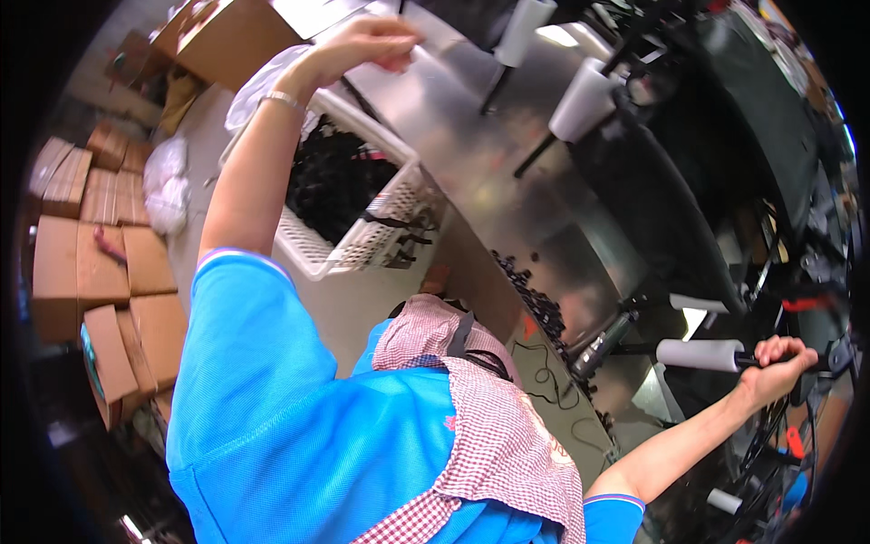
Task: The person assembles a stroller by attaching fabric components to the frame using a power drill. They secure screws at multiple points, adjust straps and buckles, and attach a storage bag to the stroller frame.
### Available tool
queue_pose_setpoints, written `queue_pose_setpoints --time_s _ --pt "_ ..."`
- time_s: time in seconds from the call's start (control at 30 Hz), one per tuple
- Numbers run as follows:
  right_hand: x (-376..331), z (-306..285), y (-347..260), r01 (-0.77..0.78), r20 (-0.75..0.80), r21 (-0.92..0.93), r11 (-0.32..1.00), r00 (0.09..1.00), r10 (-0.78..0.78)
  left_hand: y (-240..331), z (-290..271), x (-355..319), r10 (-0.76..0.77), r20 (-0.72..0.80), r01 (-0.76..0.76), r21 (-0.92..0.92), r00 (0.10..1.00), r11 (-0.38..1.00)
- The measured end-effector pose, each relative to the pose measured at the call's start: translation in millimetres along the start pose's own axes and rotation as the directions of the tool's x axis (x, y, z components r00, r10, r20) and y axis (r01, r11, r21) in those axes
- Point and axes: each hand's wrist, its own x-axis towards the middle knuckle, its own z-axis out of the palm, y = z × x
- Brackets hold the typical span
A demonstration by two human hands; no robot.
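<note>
At the upper left my left hand [370,45] is raised above the far end of a white plastic basket [349,258] filled with black straps or cords [340,181]. Motion blurs its fingers, so whether they hold anything is unclear. My right hand [777,370] reaches out to the far right, its fingers wrapped round a black rod. A white foam sleeve [698,354] covers the rod just left of that hand. Further up, more black rods in white foam sleeves [580,102] angle over the metal tabletop.
Small black parts [539,304] lie scattered along the metal table's [507,199] near edge. A black and silver power screwdriver [600,346] rests there beside a cord. Large black panels [652,199] stand at the right. Cardboard boxes [82,263] are stacked on the left.
</note>
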Motion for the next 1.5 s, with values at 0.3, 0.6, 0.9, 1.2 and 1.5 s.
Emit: queue_pose_setpoints --time_s 0.3,0.6,0.9,1.2,1.5 --pt "-31 117 -5 0.115 -0.089 -0.078 0.99 0.989 -0.122 -232 3 -164 -0.762 -0.254 0.753 -0.156 0.595 0.64" --pt "-42 110 -12 0.575 -0.154 -0.713 0.401 0.43 -0.89 -340 90 -155 -0.715 -0.398 0.801 0.452 0.574 0.392" --pt "-146 132 181 0.017 0.087 -0.979 0.204 0.938 0.336 -361 41 -180 -0.655 -0.355 0.695 -0.018 0.667 0.719" --pt "-149 138 240 -0.261 -0.261 -0.961 -0.093 0.74 0.62 -314 12 -181 -0.651 -0.434 0.435 -0.499 0.623 0.75" --pt "-193 47 192 0.513 0.524 -0.847 0.137 0.763 0.379 -90 36 -105 -0.487 -0.461 -0.045 -0.758 0.742 0.65"
